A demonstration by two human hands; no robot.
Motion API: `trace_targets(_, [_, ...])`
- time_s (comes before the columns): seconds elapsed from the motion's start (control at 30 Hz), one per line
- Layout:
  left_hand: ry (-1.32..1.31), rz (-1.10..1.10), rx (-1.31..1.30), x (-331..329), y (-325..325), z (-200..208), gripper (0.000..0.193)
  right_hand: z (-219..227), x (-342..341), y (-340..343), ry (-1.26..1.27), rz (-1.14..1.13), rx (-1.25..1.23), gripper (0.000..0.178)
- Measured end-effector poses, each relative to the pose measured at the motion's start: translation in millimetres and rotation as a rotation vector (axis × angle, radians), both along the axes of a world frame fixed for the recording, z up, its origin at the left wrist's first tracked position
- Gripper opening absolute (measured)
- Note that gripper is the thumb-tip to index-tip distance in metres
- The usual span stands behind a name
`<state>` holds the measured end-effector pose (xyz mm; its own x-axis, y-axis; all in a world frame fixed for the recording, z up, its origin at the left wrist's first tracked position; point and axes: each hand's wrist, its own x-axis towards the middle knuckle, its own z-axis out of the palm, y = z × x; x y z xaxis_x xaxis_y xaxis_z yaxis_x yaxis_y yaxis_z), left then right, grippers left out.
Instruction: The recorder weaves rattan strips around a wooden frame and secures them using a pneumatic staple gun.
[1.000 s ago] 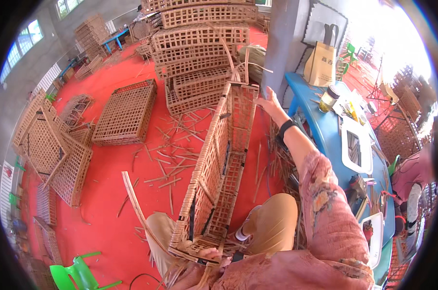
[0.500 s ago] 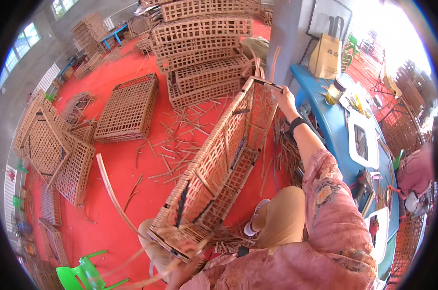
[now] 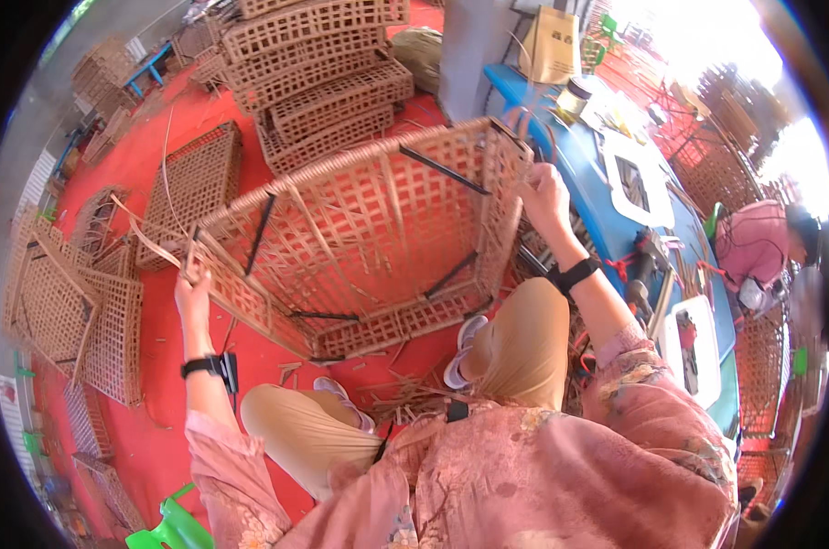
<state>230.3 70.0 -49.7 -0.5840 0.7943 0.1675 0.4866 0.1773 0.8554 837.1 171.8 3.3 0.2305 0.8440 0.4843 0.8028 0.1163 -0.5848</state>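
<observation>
I hold a rectangular woven basket point(image 3: 350, 169) in front of my knees, its open side tilted toward me. Black strips point(image 3: 444, 170) brace its inside corners. My left hand point(image 3: 193, 297) is closed on the left corner of the rim. Light loose strips point(image 3: 149, 245) stick out past that corner. On the opposite end, my right hand point(image 3: 544, 194) grips the rim, its fingers curled over the edge; more strip ends show just above it.
Stacked woven baskets point(image 3: 314, 46) stand behind, and others lie at the left. To my right is a blue table point(image 3: 561, 151) with white frames, a jar point(image 3: 575, 94) and a power tool point(image 3: 648, 261). Cane scraps litter the red floor. Another person point(image 3: 753, 242) sits beyond the table.
The basket has swung from pointing away from me to lying crosswise, its open side turned toward me. My left hand has moved up and left with its corner; the right still grips the other end.
</observation>
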Motion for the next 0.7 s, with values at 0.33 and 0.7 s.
trace_targets(0.33, [0.170,0.132,0.030,24.9,25.0,-14.2,0.025,-40.4,7.0,21.2,0.517,0.007,0.189,0.019])
trace_targets(0.7, [0.126,0.207,0.043,73.8,-98.5,-13.0,0.025,-25.0,49.2,100.2,1.396,0.673,-0.446,0.050])
